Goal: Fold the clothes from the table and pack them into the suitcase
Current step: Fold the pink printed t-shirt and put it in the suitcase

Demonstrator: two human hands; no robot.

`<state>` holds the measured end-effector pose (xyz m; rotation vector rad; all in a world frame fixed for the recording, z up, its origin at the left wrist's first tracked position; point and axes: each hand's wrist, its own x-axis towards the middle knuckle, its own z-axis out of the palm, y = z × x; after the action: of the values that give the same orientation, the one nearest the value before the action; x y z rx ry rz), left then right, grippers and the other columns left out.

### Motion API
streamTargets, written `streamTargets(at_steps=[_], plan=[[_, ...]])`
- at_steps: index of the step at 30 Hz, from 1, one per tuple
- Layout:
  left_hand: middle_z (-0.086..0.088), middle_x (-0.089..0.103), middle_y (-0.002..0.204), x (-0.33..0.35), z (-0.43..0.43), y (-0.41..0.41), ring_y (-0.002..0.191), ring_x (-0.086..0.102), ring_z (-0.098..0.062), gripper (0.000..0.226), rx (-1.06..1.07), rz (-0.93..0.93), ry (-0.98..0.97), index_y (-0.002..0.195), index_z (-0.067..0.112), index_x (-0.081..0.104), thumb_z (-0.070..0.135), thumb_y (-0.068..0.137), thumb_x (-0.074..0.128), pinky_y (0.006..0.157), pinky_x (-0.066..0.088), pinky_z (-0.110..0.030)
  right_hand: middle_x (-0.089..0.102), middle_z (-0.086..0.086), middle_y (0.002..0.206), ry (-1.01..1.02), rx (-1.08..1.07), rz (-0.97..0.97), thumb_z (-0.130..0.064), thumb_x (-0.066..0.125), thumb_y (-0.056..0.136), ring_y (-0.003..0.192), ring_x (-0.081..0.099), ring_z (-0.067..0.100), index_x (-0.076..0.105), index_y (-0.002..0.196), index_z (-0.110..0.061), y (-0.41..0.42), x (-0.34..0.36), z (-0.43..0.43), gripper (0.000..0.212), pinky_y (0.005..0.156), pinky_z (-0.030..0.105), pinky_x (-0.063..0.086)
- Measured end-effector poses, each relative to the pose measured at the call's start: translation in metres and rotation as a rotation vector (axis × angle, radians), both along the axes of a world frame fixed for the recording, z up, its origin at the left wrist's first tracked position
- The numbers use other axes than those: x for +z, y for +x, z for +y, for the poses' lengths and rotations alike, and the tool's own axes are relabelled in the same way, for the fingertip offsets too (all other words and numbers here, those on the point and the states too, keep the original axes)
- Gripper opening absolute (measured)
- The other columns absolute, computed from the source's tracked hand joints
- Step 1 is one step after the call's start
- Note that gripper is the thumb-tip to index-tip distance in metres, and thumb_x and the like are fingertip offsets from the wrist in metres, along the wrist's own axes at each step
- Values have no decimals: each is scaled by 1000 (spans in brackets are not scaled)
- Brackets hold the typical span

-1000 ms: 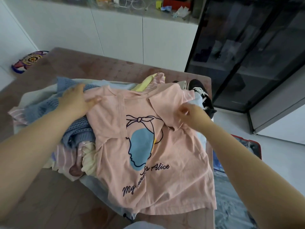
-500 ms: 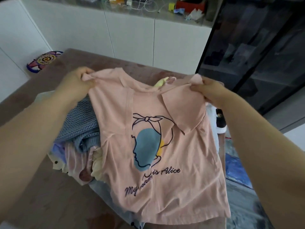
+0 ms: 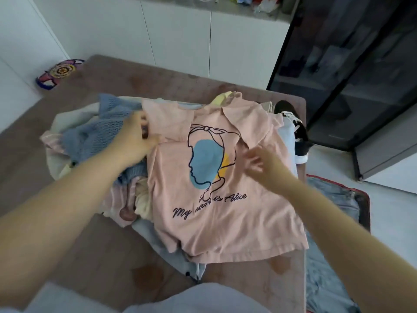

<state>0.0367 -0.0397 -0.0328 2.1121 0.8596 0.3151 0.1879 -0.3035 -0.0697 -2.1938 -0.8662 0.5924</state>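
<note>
The shirt lies face up on the heap of clothes on the table, right in front of you. Its long axis runs away from you: collar at the far end, hem at the near end and hanging a little over the heap's edge, the whole thing turned slightly to your right.

Your left hand is at the shirt's left shoulder, fingers curled on the sleeve edge where it meets the blue knit; it looks like a pinch on the cloth. Your right hand is over the chest, just right of the print, fingers spread and holding nothing. It is blurred, so I cannot tell whether it touches the cloth. The two hands are well apart, one on each side of the print.

The right sleeve sits beyond your right hand, toward the far right, so that hand is the nearer one for it. The likely next move is a fold of the sides in across the long axis.

The suitcase lies open on the floor to your right, below the table edge.
</note>
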Motion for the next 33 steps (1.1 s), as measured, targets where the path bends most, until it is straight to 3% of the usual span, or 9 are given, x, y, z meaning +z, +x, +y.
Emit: streamTargets(at_steps=[5, 9, 12, 15, 20, 23, 27, 31, 33], plan=[[1, 55, 106, -29, -49, -69, 92, 54, -11, 45, 20, -109, 59, 121, 6, 50, 7, 80, 69, 73, 40, -1, 59, -10, 92, 41, 151, 135, -15, 67, 83, 85, 55, 3, 53, 83, -39, -96, -31, -16, 28, 80, 18, 44], [-6, 63, 87, -44, -74, -89, 79, 57, -17, 36, -54, 34, -6, 97, 4, 59, 36, 79, 65, 69, 41, -26, 49, -16, 80, 88, 165, 12, -33, 70, 73, 76, 48, -2, 59, 82, -28, -148, -48, 2, 15, 70, 14, 36], [2, 63, 74, -44, -86, -108, 66, 53, -7, 28, -121, 1, -71, 83, 11, 62, 39, 82, 63, 66, 39, -27, 51, -3, 88, 101, 123, -157, -54, 62, 59, 81, 51, 17, 51, 93, -19, -178, -62, 10, 50, 71, 21, 38], [9, 53, 67, -33, -94, -118, 62, 49, -3, 12, -169, -32, -56, 83, 25, 50, 33, 90, 54, 64, 39, -24, 50, 1, 98, 150, 36, -258, -58, 59, 58, 86, 50, 19, 37, 102, -24, -195, -61, 14, 60, 77, 19, 39], [-3, 52, 81, -18, -99, -118, 72, 47, -10, 13, -80, -9, -61, 99, 8, 43, 21, 98, 43, 62, 34, -19, 56, 2, 107, 117, 38, -196, -15, 64, 72, 96, 55, 23, 46, 113, -19, -194, -49, 18, 45, 78, 33, 48], [11, 62, 95, -20, -98, -124, 87, 58, -3, 23, -103, 32, -418, 110, 18, 50, 19, 89, 60, 69, 44, -9, 64, -9, 90, 189, 37, 157, 5, 52, 80, 76, 61, -2, 59, 101, -21, -183, -38, 7, 34, 67, 14, 49], [2, 66, 107, -42, -96, -139, 100, 61, -13, 26, -167, 338, -734, 111, 15, 59, 14, 85, 65, 78, 53, -25, 67, -21, 80, 111, 168, 300, 4, 59, 84, 74, 60, -8, 68, 93, -25, -160, -33, -15, 31, 73, 7, 43], [-2, 58, 123, -56, -90, -148, 108, 56, -17, 70, -306, 579, -364, 129, 12, 48, 34, 64, 62, 91, 47, -29, 67, -8, 96, -129, 239, 219, -13, 64, 86, 85, 60, 6, 69, 104, -18, -138, -47, -36, 20, 82, 16, 45], [-5, 60, 113, -59, -86, -150, 95, 59, -16, 58, -394, 697, -275, 120, 7, 53, 32, 69, 62, 84, 51, -30, 64, -8, 102, -144, 109, 194, -16, 63, 87, 90, 59, 11, 66, 106, -18, -125, -56, -46, 20, 85, 22, 45]])
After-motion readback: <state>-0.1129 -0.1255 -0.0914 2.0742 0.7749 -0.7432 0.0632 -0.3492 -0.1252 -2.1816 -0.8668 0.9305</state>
